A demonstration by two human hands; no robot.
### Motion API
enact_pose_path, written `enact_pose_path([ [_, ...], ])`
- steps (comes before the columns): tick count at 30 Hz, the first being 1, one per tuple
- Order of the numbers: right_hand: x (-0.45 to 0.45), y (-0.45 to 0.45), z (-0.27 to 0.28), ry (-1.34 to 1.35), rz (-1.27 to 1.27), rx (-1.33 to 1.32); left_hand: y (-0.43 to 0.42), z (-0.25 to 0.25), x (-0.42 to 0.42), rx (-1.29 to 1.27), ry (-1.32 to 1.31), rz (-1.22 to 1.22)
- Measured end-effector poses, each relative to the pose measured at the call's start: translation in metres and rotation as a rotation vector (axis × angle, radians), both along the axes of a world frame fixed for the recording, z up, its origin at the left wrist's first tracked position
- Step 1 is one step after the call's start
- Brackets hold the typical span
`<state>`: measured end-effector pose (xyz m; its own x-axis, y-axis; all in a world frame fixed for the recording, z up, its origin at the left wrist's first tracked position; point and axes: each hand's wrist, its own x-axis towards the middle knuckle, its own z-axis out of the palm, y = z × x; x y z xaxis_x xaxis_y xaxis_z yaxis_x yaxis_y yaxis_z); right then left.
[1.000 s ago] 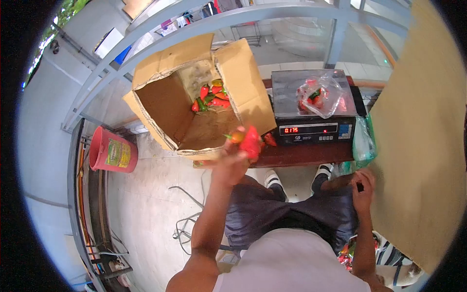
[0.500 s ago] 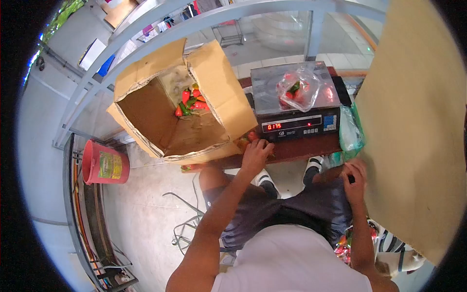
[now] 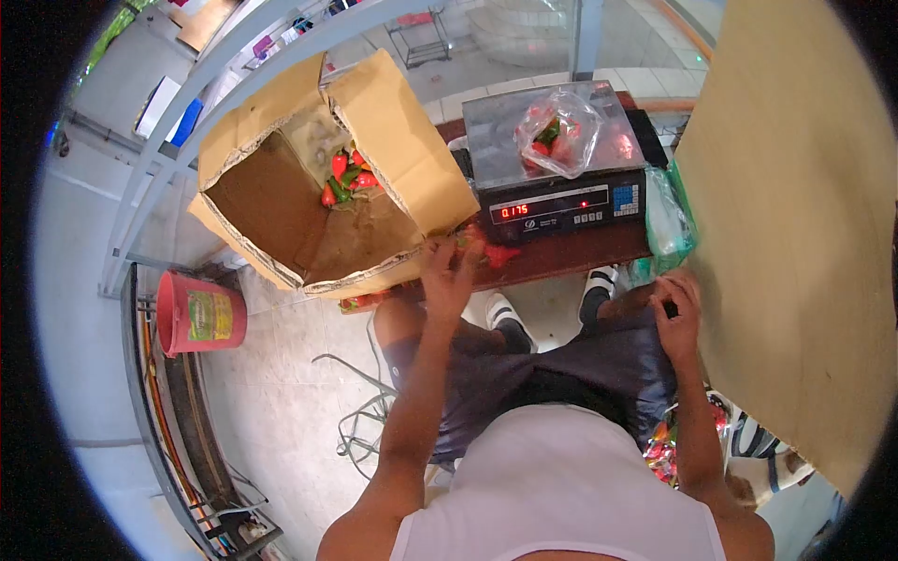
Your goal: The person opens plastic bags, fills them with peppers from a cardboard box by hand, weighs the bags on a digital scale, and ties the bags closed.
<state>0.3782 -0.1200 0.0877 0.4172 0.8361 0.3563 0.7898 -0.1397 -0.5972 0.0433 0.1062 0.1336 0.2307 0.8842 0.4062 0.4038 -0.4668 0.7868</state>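
Observation:
My left hand (image 3: 447,279) is smeared by motion at the front edge of the cardboard box (image 3: 407,140), so whether it holds anything is unclear. Beside it, red peppers (image 3: 500,253) lie on the dark red bench. More red and green peppers (image 3: 351,176) sit inside the tilted box. At my right knee, my right hand (image 3: 677,313) is curled with thumb and fingers drawn together; a dark spot shows between them, too small to name. A clear plastic bag of peppers (image 3: 558,136) rests on the digital scale (image 3: 561,201), whose display reads 0.175.
A green and clear plastic bag (image 3: 669,224) hangs right of the scale. A tall cardboard panel (image 3: 795,234) stands at my right, with bagged peppers (image 3: 662,453) below my right arm. A red bucket (image 3: 201,313) and loose straps (image 3: 365,425) are on the floor at left.
My left hand has moved left and slightly up, from the peppers by the scale toward the box edge. My right hand stays at my knee. The view has shifted slightly.

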Motion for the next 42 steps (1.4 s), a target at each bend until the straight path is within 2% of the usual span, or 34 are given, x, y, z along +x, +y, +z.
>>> enact_pose_path([
  [2,-0.002,0.001,-0.001,0.051,-0.009,-0.03,0.0,0.003,-0.013,-0.095,0.035,0.085],
  [3,-0.006,0.003,0.003,0.186,-0.02,-0.032,0.002,-0.001,-0.017,-0.093,-0.029,0.032],
  [5,-0.015,0.013,0.023,0.449,-0.041,-0.029,0.002,0.011,-0.004,-0.191,-0.423,-0.029],
  [6,-0.018,0.024,0.036,0.336,0.004,-0.021,-0.002,0.019,0.005,-0.243,-0.621,-0.061],
  [7,-0.022,0.042,0.054,0.225,0.05,-0.017,-0.001,0.031,0.016,-0.15,-0.581,-0.103],
  [9,-0.04,0.086,0.116,0.126,0.243,0.165,0.014,0.066,0.047,0.035,-0.493,-0.188],
  [11,-0.05,0.139,0.155,-0.068,0.346,0.267,0.028,0.095,0.086,0.031,-0.408,-0.205],
  [14,-0.049,0.213,0.155,0.195,0.376,0.216,0.059,0.113,0.118,0.081,-0.06,-0.138],
  [15,-0.049,0.229,0.159,0.233,0.374,0.186,0.061,0.116,0.118,0.109,-0.155,-0.107],
  [20,-0.045,0.232,0.192,0.174,0.406,0.091,0.049,0.113,0.034,0.121,-0.465,-0.03],
  [22,-0.038,0.222,0.192,0.224,0.469,0.128,0.069,0.087,-0.027,0.117,-0.422,0.058],
  [25,-0.032,0.177,0.187,0.264,0.415,0.112,0.12,0.048,-0.116,0.006,-0.452,0.236],
  [28,-0.005,0.124,0.14,0.197,0.236,-0.006,0.2,-0.037,-0.197,-0.025,0.131,0.256],
  [30,0.019,0.085,0.083,0.371,0.108,-0.161,0.226,-0.051,-0.185,-0.21,0.565,0.273],
  [32,0.033,0.037,0.029,-0.13,0.059,-0.25,0.268,-0.105,-0.176,-0.108,0.83,0.302],
  [33,0.023,0.019,0.015,-0.007,0.031,-0.26,0.283,-0.128,-0.169,-0.054,0.96,0.308],
  [34,0.011,0.006,0.009,0.115,-0.005,-0.268,0.292,-0.135,-0.16,-0.089,0.923,0.32],
  [36,-0.019,-0.007,0.011,-0.136,0.034,-0.374,0.31,-0.151,-0.14,-0.158,0.844,0.325],
  [37,-0.027,-0.012,0.014,-0.262,0.052,-0.435,0.332,-0.173,-0.144,-0.175,0.857,0.248],
  [38,-0.03,-0.013,0.017,-0.246,0.024,-0.409,0.346,-0.195,-0.146,-0.196,0.874,0.173],
  [39,-0.033,-0.01,0.018,-0.222,0.001,-0.382,0.327,-0.184,-0.13,-0.118,0.851,0.266],
  [41,-0.032,-0.005,0.012,-0.213,-0.03,-0.32,0.295,-0.132,-0.109,-0.123,0.831,0.341],
  [42,-0.031,-0.002,0.014,-0.183,-0.008,-0.3,0.287,-0.112,-0.103,-0.208,0.83,0.326],
])
